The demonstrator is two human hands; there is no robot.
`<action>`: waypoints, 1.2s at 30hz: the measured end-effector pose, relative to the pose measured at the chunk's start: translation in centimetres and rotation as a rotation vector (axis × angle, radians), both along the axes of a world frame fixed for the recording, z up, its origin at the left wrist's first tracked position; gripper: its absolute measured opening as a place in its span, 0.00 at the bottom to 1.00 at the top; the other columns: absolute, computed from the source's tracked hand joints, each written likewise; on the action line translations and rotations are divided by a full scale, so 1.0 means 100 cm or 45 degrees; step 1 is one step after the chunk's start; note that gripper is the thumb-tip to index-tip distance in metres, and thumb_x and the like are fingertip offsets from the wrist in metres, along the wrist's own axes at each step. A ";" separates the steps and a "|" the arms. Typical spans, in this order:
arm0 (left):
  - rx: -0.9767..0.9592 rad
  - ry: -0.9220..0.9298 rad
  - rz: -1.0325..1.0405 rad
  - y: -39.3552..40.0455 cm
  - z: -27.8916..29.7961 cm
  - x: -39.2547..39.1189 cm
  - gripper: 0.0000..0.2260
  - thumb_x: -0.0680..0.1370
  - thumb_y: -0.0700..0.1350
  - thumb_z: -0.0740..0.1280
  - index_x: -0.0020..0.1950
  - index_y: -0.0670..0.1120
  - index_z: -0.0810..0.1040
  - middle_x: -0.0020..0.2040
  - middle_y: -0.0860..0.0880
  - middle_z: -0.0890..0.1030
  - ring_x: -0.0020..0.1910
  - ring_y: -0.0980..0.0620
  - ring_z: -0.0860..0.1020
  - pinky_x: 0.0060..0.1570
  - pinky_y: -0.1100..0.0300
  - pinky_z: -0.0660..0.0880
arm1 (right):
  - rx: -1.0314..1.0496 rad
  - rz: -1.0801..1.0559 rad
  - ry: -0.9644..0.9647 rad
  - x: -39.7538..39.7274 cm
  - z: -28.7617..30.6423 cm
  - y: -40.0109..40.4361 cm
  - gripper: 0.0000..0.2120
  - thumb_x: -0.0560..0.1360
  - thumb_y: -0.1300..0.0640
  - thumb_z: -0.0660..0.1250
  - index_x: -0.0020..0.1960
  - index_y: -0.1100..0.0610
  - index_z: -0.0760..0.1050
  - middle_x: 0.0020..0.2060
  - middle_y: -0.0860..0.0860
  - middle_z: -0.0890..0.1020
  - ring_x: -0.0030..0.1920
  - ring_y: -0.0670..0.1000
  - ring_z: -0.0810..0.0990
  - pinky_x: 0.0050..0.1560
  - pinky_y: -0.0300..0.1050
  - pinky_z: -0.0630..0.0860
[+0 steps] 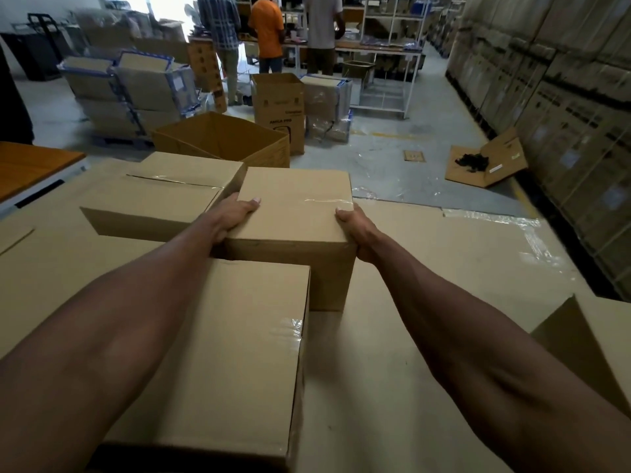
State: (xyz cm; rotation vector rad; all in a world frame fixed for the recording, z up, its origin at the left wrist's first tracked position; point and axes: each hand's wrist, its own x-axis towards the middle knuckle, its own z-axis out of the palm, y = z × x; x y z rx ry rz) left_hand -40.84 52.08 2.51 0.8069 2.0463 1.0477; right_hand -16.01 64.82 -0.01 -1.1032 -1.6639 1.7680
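Observation:
A sealed brown cardboard box (295,204) with clear tape across its top stands on a layer of flat cardboard (409,274). My left hand (232,216) grips its left side, thumb lying over the top edge. My right hand (358,230) grips its right side, thumb on the top near the tape. Its lower part is hidden behind a nearer sealed box (218,353), which my left forearm crosses. A third sealed box (164,192) sits close on its left.
An open empty carton (222,138) stands beyond the boxes. Wrapped stacks on a pallet (129,93) are at the far left, a tall carton (278,107) in the middle. Three people stand at a long workbench (375,49). Stacked cartons (563,97) line the right wall. Flattened cardboard (485,165) lies on the floor.

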 end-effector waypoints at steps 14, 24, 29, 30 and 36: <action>0.232 -0.176 -0.349 -0.017 0.096 0.194 0.23 0.85 0.46 0.63 0.79 0.49 0.62 0.68 0.43 0.77 0.59 0.45 0.80 0.56 0.45 0.80 | 0.051 -0.308 -0.085 0.223 0.129 -0.084 0.08 0.87 0.56 0.56 0.64 0.51 0.69 0.53 0.52 0.81 0.48 0.52 0.81 0.47 0.49 0.79; 0.395 -0.028 -0.497 -0.057 0.125 0.296 0.22 0.85 0.46 0.62 0.79 0.51 0.63 0.69 0.46 0.75 0.65 0.44 0.75 0.67 0.43 0.74 | 0.212 -0.583 0.003 0.324 0.143 -0.146 0.21 0.87 0.57 0.56 0.78 0.50 0.62 0.60 0.54 0.81 0.54 0.54 0.83 0.44 0.49 0.79; 0.368 -0.081 -0.536 -0.095 0.126 0.324 0.21 0.86 0.45 0.60 0.79 0.49 0.64 0.67 0.46 0.76 0.58 0.50 0.78 0.49 0.55 0.77 | 0.174 -0.573 -0.010 0.353 0.150 -0.190 0.21 0.87 0.54 0.55 0.79 0.47 0.62 0.59 0.51 0.81 0.56 0.53 0.82 0.46 0.48 0.79; 0.369 -0.087 -0.535 -0.101 0.126 0.328 0.21 0.86 0.45 0.60 0.79 0.49 0.64 0.67 0.46 0.76 0.57 0.50 0.78 0.48 0.55 0.76 | 0.178 -0.572 -0.005 0.358 0.152 -0.198 0.21 0.87 0.54 0.55 0.80 0.47 0.62 0.61 0.52 0.81 0.57 0.54 0.82 0.47 0.49 0.80; 0.348 -0.165 -0.475 -0.155 0.133 0.351 0.19 0.86 0.45 0.60 0.77 0.50 0.66 0.65 0.46 0.78 0.55 0.48 0.79 0.48 0.54 0.78 | 0.153 -0.542 -0.028 0.381 0.156 -0.237 0.18 0.87 0.53 0.57 0.76 0.48 0.65 0.59 0.52 0.82 0.57 0.55 0.83 0.49 0.50 0.80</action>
